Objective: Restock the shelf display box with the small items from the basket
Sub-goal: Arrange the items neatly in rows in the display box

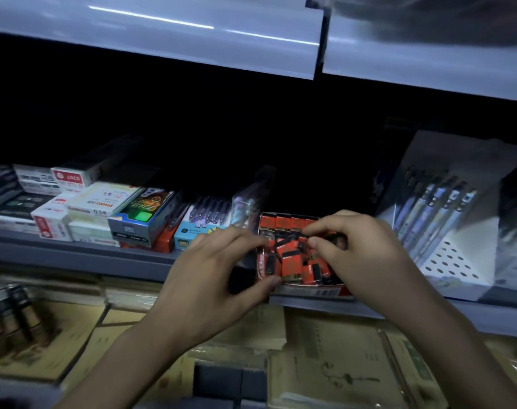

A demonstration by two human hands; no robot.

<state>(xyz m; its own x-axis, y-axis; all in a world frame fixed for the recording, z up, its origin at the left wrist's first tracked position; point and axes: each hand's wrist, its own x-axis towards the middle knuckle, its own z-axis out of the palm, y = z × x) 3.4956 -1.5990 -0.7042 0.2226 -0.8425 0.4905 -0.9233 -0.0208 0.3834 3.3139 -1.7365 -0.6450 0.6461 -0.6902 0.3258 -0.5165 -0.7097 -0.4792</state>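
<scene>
Dim overall, shelf recess (221, 119) black, glare streak on upper shelf edge (162, 39), corners blurred, perhaps motion smear.

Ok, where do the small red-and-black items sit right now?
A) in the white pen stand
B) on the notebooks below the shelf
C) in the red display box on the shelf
C: the small red-and-black items fill the red display box, which the left hand holds at its side while the right hand pinches among them.

Left hand (210, 278) covers the display box (313, 291) corner; print on small items (291, 265) unreadable
</scene>
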